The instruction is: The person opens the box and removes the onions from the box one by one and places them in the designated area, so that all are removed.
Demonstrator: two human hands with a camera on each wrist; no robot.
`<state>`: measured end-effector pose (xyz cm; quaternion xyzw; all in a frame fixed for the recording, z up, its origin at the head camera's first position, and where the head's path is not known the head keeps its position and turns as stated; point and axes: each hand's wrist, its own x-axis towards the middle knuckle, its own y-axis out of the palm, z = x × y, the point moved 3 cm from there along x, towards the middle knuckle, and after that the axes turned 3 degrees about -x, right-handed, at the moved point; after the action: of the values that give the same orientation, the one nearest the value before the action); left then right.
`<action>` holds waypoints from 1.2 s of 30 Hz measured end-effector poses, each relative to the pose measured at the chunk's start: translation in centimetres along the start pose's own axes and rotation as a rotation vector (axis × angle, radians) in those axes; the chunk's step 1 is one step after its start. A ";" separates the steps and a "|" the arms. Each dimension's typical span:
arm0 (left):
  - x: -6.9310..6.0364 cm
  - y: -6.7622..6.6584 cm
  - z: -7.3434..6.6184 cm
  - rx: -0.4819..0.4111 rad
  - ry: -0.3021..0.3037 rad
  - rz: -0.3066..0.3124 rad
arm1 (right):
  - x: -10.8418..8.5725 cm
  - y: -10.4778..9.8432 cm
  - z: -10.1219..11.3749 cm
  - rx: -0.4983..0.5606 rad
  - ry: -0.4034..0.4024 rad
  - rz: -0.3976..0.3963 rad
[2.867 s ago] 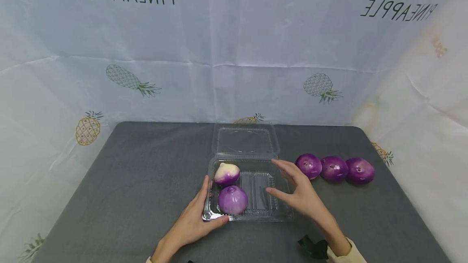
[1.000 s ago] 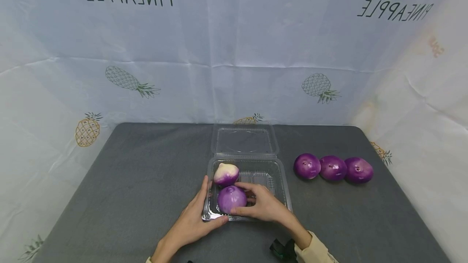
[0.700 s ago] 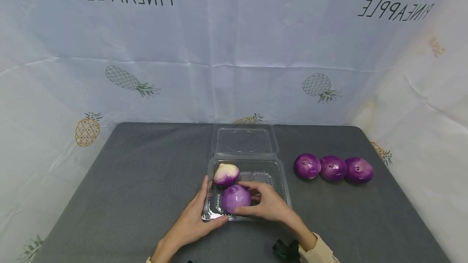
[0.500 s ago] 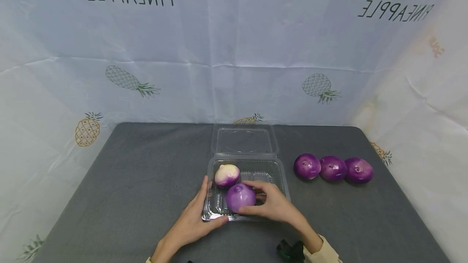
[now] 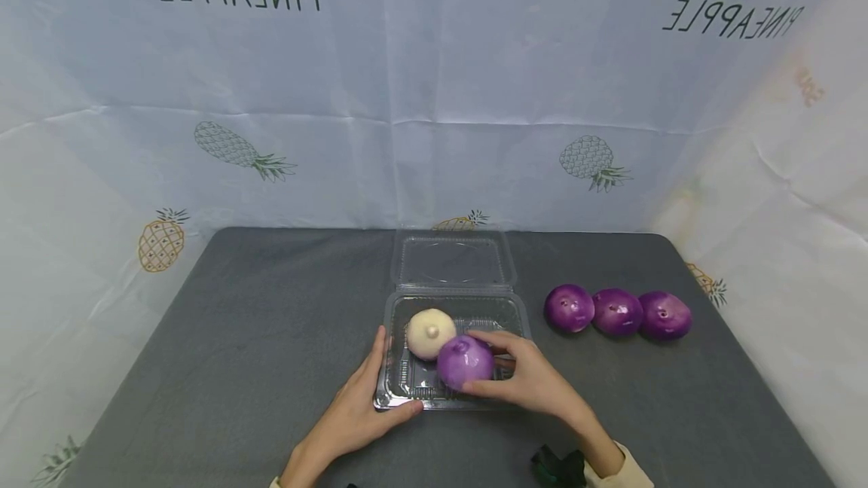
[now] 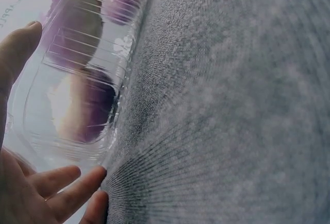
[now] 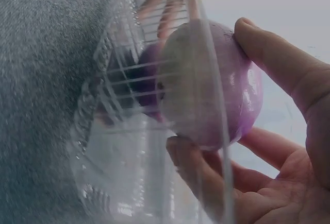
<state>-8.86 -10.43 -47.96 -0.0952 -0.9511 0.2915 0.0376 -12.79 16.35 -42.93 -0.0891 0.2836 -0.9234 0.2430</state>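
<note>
In the head view, a clear plastic clamshell container [image 5: 444,402] lies with its lid laid back, away from the person. My right hand [image 5: 525,375] grips a purple onion [image 5: 465,364] inside its base, thumb on the near side and fingers beyond it. Just left of this onion sits a white-and-purple onion [image 5: 431,333], its pale knobbed end facing up. My left hand [image 5: 359,398] rests against the container's near left corner, fingers straight along the left side and thumb on the front rim. The right wrist view looks through the clear wall at the held onion [image 7: 206,85].
Three darker purple onions, left [image 5: 570,308], middle [image 5: 618,312] and right [image 5: 665,315], lie in a row right of the container. The grey table [image 5: 271,337] ends at a pale pineapple-print curtain [image 5: 434,81]. A dark strap [image 5: 559,465] is at the right wrist.
My right hand came from the container's right side to the purple onion, took hold, and moved it right. The pale onion rolled rightward, knob now up. My left hand stayed put.
</note>
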 end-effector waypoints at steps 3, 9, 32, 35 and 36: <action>0.0 0.0 -0.1 0.010 0.012 -0.010 | -0.3 -0.4 0.1 0.002 -0.008 -0.017; 0.0 0.0 -0.1 0.015 0.028 -0.015 | -1.2 -1.5 0.2 -0.023 0.006 -0.071; 0.1 0.0 -0.1 -0.006 -0.026 0.035 | -5.0 -5.9 -0.3 -0.136 0.041 -0.338; 0.1 0.0 0.0 -0.011 -0.028 0.039 | -5.3 -6.2 -0.4 -0.143 0.030 -0.356; 0.1 0.0 0.0 -0.012 -0.029 0.039 | -5.4 -6.3 -0.4 -0.146 0.025 -0.362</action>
<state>-8.97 -10.39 -47.92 -0.1096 -0.9512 0.2879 0.0177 -10.73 23.82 -39.86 -0.1446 0.3323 -0.9299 0.0626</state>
